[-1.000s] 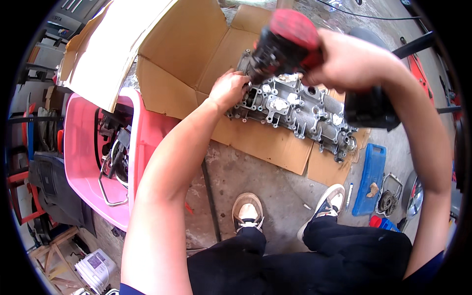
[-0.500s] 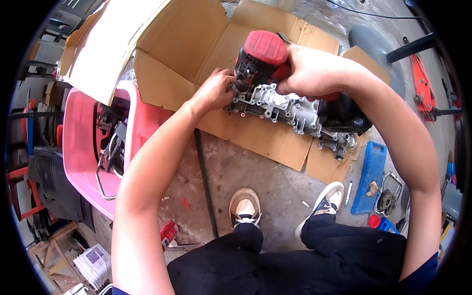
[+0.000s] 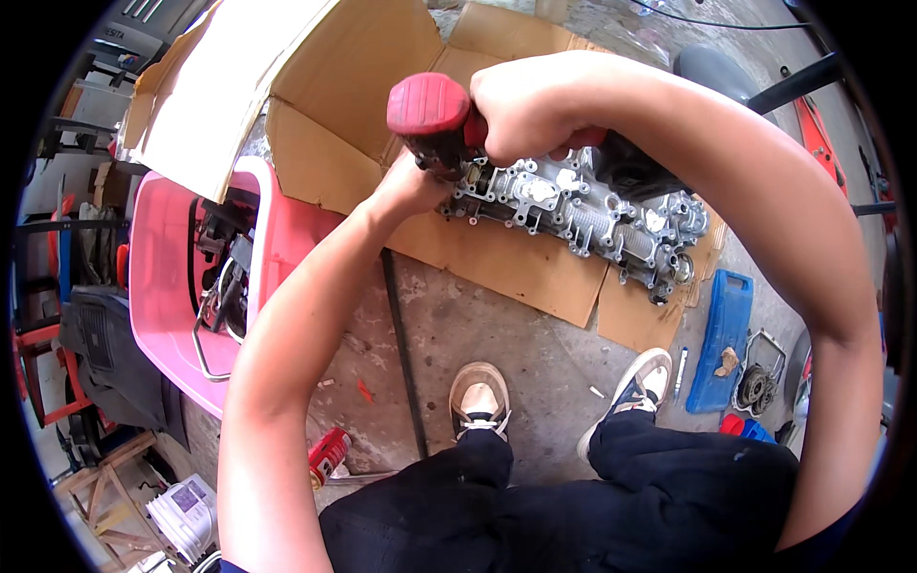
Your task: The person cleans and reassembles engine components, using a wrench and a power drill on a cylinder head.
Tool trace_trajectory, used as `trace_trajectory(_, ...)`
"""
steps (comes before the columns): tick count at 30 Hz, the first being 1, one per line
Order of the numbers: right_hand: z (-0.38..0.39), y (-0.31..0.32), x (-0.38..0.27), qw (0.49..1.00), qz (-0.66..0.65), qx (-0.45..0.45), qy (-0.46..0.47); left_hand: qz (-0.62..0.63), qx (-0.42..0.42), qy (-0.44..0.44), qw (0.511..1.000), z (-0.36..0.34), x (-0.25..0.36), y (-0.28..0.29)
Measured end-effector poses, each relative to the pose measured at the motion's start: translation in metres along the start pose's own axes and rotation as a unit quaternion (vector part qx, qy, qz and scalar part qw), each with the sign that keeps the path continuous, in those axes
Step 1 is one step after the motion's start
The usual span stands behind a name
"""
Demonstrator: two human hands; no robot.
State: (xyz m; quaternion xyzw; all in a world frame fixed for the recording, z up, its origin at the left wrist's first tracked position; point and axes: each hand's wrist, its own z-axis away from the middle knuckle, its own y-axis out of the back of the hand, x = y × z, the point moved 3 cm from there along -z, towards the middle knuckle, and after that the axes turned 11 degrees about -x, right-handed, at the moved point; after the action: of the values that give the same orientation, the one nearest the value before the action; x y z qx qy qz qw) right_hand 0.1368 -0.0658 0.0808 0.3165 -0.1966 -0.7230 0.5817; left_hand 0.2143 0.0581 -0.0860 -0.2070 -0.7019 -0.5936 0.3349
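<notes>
My right hand (image 3: 523,113) is wrapped round the grip of a red and black cordless impact wrench (image 3: 428,103). The wrench's nose points down at the left end of a silver engine cylinder head (image 3: 585,218); its tip is out of sight. My left hand (image 3: 413,187) is at that same end, right under the wrench body, which covers its fingers. Whether they pinch anything does not show. The cylinder head lies slantwise on flattened cardboard (image 3: 521,286), with many bolt holes and cast ribs facing up.
A pink tub (image 3: 162,277) of dark parts and metal pipe stands at left beside a raised cardboard flap (image 3: 330,86). On the right are a blue plastic case (image 3: 721,334), a round metal part (image 3: 757,390) and a marker (image 3: 680,372). A red can (image 3: 330,456) lies near my left leg.
My right hand has carried the impact wrench left, toward the end of the cylinder head. The wrench body now hides my left hand's fingers, and more of the cylinder head's right end shows.
</notes>
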Motion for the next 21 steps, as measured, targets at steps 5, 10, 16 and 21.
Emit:
trace_trajectory(5,0.008,0.000,0.007,0.998,-0.065,0.002,0.008,-0.053,-0.026,0.091,0.994,0.006,-0.012,-0.001)
trace_trajectory(10,0.016,0.000,0.011,0.996,-0.084,0.014,0.000,-0.109,-0.038,0.088,0.989,0.007,-0.026,-0.011)
trace_trajectory(16,0.025,-0.003,0.045,0.993,-0.100,0.058,0.032,-0.167,-0.063,0.152,0.972,0.008,-0.037,-0.028)
trace_trajectory(21,0.044,-0.004,0.077,0.955,-0.253,0.141,0.059,-0.211,-0.007,0.085,0.974,0.011,-0.022,-0.025)
